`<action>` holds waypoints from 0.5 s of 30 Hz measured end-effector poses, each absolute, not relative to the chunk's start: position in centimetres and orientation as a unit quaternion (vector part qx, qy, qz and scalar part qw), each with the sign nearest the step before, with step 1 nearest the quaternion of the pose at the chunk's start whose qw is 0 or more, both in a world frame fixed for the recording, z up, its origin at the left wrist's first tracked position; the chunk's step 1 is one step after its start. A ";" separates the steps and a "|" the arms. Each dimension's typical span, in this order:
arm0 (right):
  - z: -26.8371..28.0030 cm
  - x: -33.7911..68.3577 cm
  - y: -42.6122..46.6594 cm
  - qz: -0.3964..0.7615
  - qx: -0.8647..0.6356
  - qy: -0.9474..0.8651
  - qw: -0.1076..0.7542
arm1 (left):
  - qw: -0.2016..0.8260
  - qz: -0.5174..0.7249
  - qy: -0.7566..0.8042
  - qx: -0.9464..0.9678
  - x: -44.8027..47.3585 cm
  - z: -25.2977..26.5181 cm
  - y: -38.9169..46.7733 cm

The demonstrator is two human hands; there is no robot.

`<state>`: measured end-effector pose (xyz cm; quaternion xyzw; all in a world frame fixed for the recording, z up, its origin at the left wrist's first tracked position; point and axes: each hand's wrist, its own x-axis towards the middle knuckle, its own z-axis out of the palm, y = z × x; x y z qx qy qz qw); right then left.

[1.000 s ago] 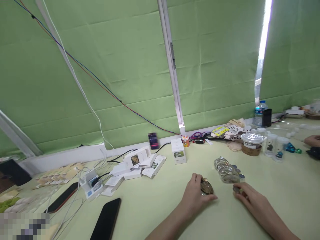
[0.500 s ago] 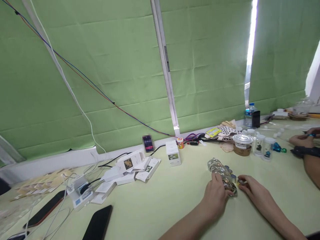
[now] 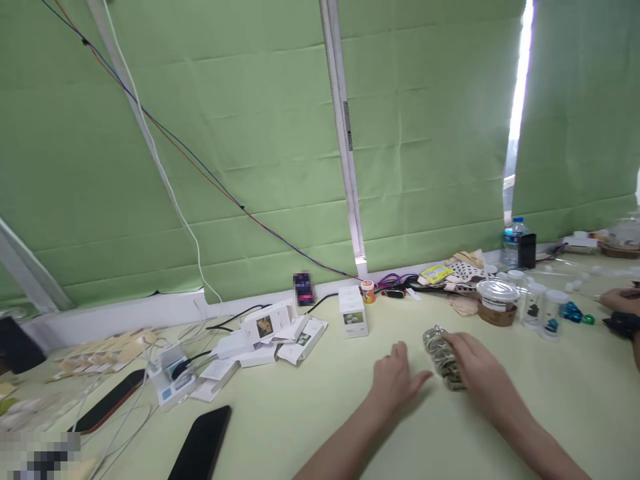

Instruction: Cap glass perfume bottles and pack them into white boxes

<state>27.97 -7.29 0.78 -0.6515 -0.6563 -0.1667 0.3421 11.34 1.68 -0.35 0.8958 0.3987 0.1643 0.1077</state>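
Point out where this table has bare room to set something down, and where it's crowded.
Bare table lies between the black phone and the left hand, and right of the right hand, nearer than the clear jars. Crowded: around the white boxes and the jars.

The slender bare left hand and slender bare right hand had narrow wrists; both slim, smooth forearms were uncovered down to the view's lower edge.

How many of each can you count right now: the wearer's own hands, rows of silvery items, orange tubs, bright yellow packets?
Own hands, left hand and right hand: 2
Silvery row: 1 (the right hand covers part, so its pieces can't be counted)
Orange tub: 1
Yellow packet: 1
Total: 5
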 end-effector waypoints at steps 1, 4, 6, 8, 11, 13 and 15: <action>2.0 26.1 -5.2 -0.186 -0.629 -0.685 0.319 | 0.123 0.185 0.422 0.879 9.8 -0.5 2.6; 4.4 20.7 2.2 -0.192 -0.598 -0.719 0.298 | 0.121 0.214 0.463 0.852 5.1 -1.1 4.6; 4.8 18.0 6.6 -0.195 -0.592 -0.728 0.285 | 0.116 0.230 0.477 0.840 2.5 -1.4 5.2; 4.5 16.4 9.5 -0.199 -0.589 -0.733 0.276 | 0.116 0.248 0.479 0.834 0.3 -1.7 5.2; 3.4 15.7 11.2 -0.202 -0.584 -0.739 0.269 | 0.126 0.281 0.471 0.827 -1.5 -2.1 5.2; 2.8 15.9 11.0 -0.201 -0.578 -0.745 0.265 | 0.139 0.310 0.467 0.817 -1.9 -2.2 5.6; 2.3 16.3 9.9 -0.198 -0.563 -0.760 0.258 | 0.158 0.338 0.460 0.805 -2.1 -1.9 6.2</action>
